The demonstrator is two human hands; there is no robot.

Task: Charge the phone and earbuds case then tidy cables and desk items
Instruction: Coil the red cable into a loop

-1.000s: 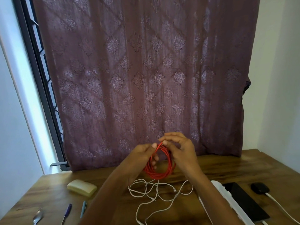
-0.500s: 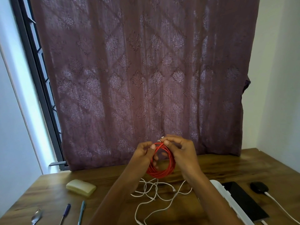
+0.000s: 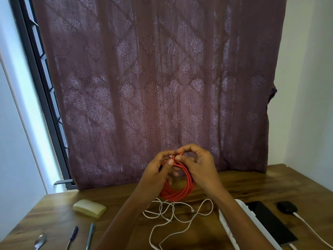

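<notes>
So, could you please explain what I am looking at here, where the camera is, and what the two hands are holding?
There is no machine here: a person works with bare hands, and the single camera sits on their head, looking forward and down. The left hand and right hand both pinch the top of a coiled red cable, held up over the wooden desk. On the desk lie a loose white cable, a white power strip, a dark phone, a black earbuds case with a white lead attached, a pale yellow oblong object, two pens and a spoon.
</notes>
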